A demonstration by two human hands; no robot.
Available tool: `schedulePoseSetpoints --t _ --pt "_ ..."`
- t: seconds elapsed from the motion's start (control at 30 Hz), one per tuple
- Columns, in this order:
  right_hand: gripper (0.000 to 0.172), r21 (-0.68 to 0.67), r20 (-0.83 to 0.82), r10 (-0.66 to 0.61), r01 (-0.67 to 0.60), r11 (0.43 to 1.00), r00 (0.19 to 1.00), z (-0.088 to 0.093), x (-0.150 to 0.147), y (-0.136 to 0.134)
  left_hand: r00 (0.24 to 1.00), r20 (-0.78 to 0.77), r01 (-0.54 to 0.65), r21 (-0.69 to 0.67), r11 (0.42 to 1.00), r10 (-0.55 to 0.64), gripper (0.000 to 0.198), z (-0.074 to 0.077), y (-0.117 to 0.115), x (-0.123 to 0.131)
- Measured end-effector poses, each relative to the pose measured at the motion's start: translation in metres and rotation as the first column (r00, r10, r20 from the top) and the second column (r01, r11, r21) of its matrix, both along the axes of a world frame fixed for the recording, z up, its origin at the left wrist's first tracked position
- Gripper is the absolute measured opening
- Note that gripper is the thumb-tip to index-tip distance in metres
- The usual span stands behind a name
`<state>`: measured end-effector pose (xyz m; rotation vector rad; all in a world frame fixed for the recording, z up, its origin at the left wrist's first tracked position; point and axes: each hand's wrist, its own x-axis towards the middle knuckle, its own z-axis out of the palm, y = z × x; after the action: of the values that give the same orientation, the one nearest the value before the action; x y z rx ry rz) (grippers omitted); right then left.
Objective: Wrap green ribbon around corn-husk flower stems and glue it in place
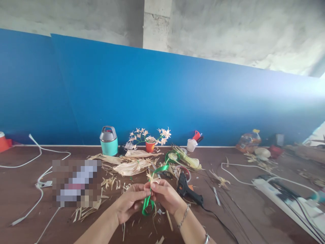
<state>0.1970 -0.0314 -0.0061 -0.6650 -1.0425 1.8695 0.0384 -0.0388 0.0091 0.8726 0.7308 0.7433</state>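
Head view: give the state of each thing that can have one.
Ribbon, hanging in a loop
Flower, open
Left hand, closed on the ribbon
Right hand, closed on the flower
Glue gun, lying on its side
Flask, upright, closed
Orange cup, standing, flowers in it
White cup, standing, things in it
Bottle, capped

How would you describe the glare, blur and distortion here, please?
In the head view, glare washes the blue partition toward the right; the bottle at right looks soft, the power strip near the lower-right corner appears stretched, and pixelation hides one patch at left.
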Motion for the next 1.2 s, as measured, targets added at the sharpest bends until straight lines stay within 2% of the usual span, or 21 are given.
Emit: schedulePoseSetpoints --t 0.13,0.27,0.37,0.5,0.67,0.8,0.87,0.93,1.03,1.2 --pt "0.027 -0.016 -0.039 -0.072 0.072 0.997 0.997 0.002 -0.002 0.001 0.994 -0.013 -0.105 0.052 0.993 0.106 0.026 0.0 0.002 0.001" --pt "0.036 -0.062 0.034 -0.159 0.161 0.985 0.987 0.002 -0.005 0.002 0.963 -0.087 -0.234 0.208 0.95 0.256 0.03 0.0 0.006 0.0" --pt "0.035 0.018 0.05 -0.148 0.148 0.989 0.988 0.003 -0.009 0.0 0.939 -0.138 -0.268 0.287 0.92 0.316 0.031 -0.001 0.007 0.0" --pt "0.039 0.054 0.098 -0.115 0.111 0.992 0.988 0.006 -0.014 -0.005 0.909 -0.152 -0.332 0.301 0.894 0.389 0.033 -0.003 0.006 0.002" --pt "0.038 -0.014 0.082 -0.071 0.073 0.997 0.994 0.004 -0.019 -0.009 0.908 -0.093 -0.351 0.363 0.863 0.408 0.031 -0.01 0.006 0.002" --pt "0.029 -0.076 0.013 -0.092 0.092 0.993 0.996 -0.002 -0.019 -0.007 0.893 -0.087 -0.344 0.502 0.793 0.442 0.023 -0.01 0.006 0.001" --pt "0.025 -0.098 -0.03 -0.107 0.104 0.99 0.994 -0.004 -0.019 -0.006 0.884 -0.099 -0.341 0.53 0.776 0.456 0.023 -0.009 0.005 0.001" --pt "0.023 -0.13 -0.062 -0.121 0.112 0.985 0.991 -0.005 -0.02 -0.005 0.885 -0.116 -0.332 0.523 0.785 0.451 0.026 -0.008 0.004 0.003" --pt "0.022 -0.165 -0.082 -0.129 0.114 0.98 0.988 -0.006 -0.021 -0.005 0.905 -0.122 -0.312 0.461 0.831 0.407 0.03 -0.007 0.003 0.006" --pt "0.024 -0.08 -0.007 -0.204 0.203 0.976 0.979 -0.005 -0.018 -0.002 0.905 -0.121 -0.329 0.406 0.853 0.407 0.027 -0.006 0.004 0.005"
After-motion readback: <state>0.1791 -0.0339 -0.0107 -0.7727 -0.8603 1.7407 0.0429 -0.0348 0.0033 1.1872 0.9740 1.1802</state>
